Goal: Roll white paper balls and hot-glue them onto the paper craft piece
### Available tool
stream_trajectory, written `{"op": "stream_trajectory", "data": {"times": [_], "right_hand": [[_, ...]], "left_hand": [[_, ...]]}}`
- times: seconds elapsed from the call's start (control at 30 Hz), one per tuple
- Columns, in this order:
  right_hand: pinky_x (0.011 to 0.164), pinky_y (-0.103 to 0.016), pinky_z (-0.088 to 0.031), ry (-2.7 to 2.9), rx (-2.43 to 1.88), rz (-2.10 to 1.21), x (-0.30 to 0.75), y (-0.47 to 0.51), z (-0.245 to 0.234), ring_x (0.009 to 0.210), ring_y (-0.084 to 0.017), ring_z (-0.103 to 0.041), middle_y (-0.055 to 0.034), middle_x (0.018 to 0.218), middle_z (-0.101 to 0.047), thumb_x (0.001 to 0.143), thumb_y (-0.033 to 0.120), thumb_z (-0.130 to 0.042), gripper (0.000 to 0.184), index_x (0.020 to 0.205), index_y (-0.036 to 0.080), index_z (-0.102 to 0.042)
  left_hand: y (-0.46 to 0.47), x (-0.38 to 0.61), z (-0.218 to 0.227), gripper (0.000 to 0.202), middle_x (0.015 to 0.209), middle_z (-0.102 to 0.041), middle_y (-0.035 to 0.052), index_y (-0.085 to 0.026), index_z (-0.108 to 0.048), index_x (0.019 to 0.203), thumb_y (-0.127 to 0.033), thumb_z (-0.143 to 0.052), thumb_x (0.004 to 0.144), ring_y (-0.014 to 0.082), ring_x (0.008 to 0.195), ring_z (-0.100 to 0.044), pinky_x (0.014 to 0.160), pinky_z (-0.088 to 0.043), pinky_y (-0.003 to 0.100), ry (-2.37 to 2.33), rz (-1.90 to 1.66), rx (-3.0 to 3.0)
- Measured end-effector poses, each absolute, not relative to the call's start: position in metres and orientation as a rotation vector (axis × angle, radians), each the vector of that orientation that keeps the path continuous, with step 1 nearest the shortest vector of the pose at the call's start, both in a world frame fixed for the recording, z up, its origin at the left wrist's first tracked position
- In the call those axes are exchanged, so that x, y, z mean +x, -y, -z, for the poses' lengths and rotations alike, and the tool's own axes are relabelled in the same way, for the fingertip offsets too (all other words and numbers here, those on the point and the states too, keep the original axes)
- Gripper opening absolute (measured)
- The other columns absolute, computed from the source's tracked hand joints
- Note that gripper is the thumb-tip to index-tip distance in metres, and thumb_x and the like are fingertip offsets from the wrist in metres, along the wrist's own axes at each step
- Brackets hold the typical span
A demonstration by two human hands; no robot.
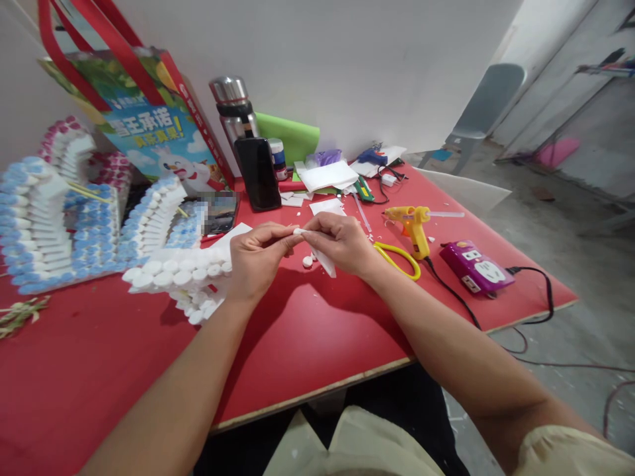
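Head view: near the middle of the frame, the left hand (258, 258) and right hand (342, 244) meet over the red surface (317, 330), both pinching a small white piece (298, 232) between thumb and fingers. A white paper strip (325, 261) hangs below the right hand, and loose white bits (308, 262) lie on the surface just beside it.

As for progress, the piece in the fingers looks unfinished, to my judgement. At centre left, a white roll cluster (169, 271) is joined together but plain, while the blue-tipped model (34, 225) at the left edge and a pink-tipped one (64, 139) behind it look further along. How many pieces remain cannot be told.

Among containers, a printed bag (149, 132) with red handles stands in the upper left; its contents are hidden. Right of it, a steel flask (229, 92) has its lid on, partly behind a dark phone (258, 173). A small jar (278, 155) with a white lid stands beside that phone, contents unclear.
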State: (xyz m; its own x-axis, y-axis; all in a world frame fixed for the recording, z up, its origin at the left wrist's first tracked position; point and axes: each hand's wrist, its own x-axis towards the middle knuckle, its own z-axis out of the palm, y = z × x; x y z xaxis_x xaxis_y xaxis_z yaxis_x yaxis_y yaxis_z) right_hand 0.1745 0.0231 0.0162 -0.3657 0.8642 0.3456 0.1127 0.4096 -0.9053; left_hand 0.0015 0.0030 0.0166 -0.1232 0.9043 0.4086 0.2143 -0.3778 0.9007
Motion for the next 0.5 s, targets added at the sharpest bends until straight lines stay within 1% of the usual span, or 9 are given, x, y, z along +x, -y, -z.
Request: {"op": "stream_trajectory", "data": {"times": [0.13, 0.2, 0.27, 0.33, 0.4, 0.5], "right_hand": [[0.049, -0.024, -0.043, 1.751, -0.906, -1.042, 0.174, -0.023, -0.017, 0.051, -0.014, -0.06, 0.0019, 0.057, -0.06, 0.093, 0.039, -0.061, 0.022, 0.081, 0.021, -0.061], [0.048, -0.024, -0.042, 1.755, -0.947, -1.011, 0.175, -0.023, -0.017, 0.049, -0.013, -0.058, 0.0025, 0.055, -0.059, 0.092, 0.037, -0.061, 0.02, 0.08, 0.022, -0.062], [0.046, -0.024, -0.038, 1.771, -0.973, -0.986, 0.176, -0.025, -0.017, 0.044, -0.012, -0.054, 0.0033, 0.053, -0.057, 0.092, 0.035, -0.06, 0.019, 0.08, 0.021, -0.062], [0.044, -0.024, -0.036, 1.784, -0.96, -1.015, 0.178, -0.027, -0.017, 0.042, -0.011, -0.051, 0.0033, 0.054, -0.057, 0.092, 0.034, -0.06, 0.018, 0.08, 0.021, -0.062], [0.045, -0.024, -0.036, 1.791, -0.911, -1.081, 0.182, -0.03, -0.018, 0.045, -0.011, -0.053, 0.0024, 0.059, -0.06, 0.091, 0.035, -0.062, 0.018, 0.081, 0.02, -0.063], [0.047, -0.023, -0.039, 1.818, -0.824, -1.155, 0.187, -0.033, -0.02, 0.05, -0.011, -0.054, 0.0014, 0.063, -0.062, 0.09, 0.035, -0.063, 0.019, 0.081, 0.018, -0.064]], "left_hand": [[-0.002, 0.002, -0.016, 0.013, 0.067, -0.068, 0.0012, -0.019, -0.079, 0.077, -0.03, -0.084, 0.071, 0.0121, 0.056, -0.058, 0.056, -0.05, 0.026, -1.26, -1.528, 1.552], [-0.002, 0.002, -0.015, 0.012, 0.068, -0.069, 0.0013, -0.02, -0.079, 0.08, -0.03, -0.082, 0.075, 0.0117, 0.057, -0.058, 0.057, -0.05, 0.026, -1.255, -1.508, 1.586], [-0.002, 0.002, -0.015, 0.011, 0.069, -0.069, 0.0017, -0.02, -0.08, 0.083, -0.03, -0.077, 0.08, 0.012, 0.06, -0.06, 0.061, -0.052, 0.026, -1.244, -1.461, 1.619], [-0.004, 0.0, -0.014, 0.012, 0.071, -0.07, 0.0023, -0.019, -0.08, 0.085, -0.03, -0.075, 0.082, 0.0127, 0.063, -0.062, 0.065, -0.053, 0.026, -1.22, -1.415, 1.602], [-0.006, -0.002, -0.013, 0.012, 0.069, -0.07, 0.0023, -0.018, -0.079, 0.085, -0.029, -0.077, 0.08, 0.013, 0.062, -0.062, 0.066, -0.054, 0.027, -1.172, -1.395, 1.539], [-0.01, -0.005, -0.011, 0.013, 0.063, -0.068, 0.0012, -0.017, -0.079, 0.082, -0.027, -0.082, 0.075, 0.0128, 0.057, -0.062, 0.062, -0.054, 0.027, -1.07, -1.369, 1.433]]}}
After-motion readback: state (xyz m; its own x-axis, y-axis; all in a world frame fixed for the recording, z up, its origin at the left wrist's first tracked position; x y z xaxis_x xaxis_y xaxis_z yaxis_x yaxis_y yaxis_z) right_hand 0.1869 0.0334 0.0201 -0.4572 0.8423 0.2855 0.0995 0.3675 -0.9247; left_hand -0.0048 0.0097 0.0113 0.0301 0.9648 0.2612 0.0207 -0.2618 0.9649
